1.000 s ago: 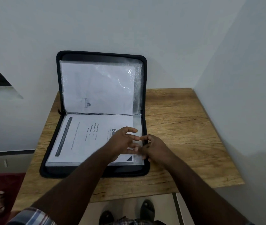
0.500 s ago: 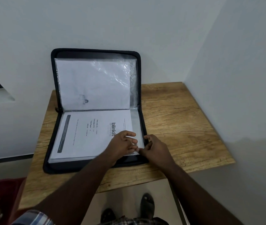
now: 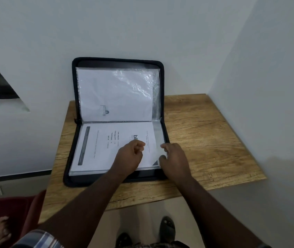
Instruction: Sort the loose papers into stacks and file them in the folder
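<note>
— Black zip folder (image 3: 96,181): where?
— Lying open on wooden worktop (image 3: 205,140), upper flap propped against wall.
— Paper?
— Printed sheet (image 3: 106,149) inside clear sleeve (image 3: 157,135) on lower half.
— Left hand (image 3: 128,158)?
— Curled, resting on sheet; grip unclear.
— Right hand (image 3: 175,158)?
— Pinching sleeve's right edge.
</note>
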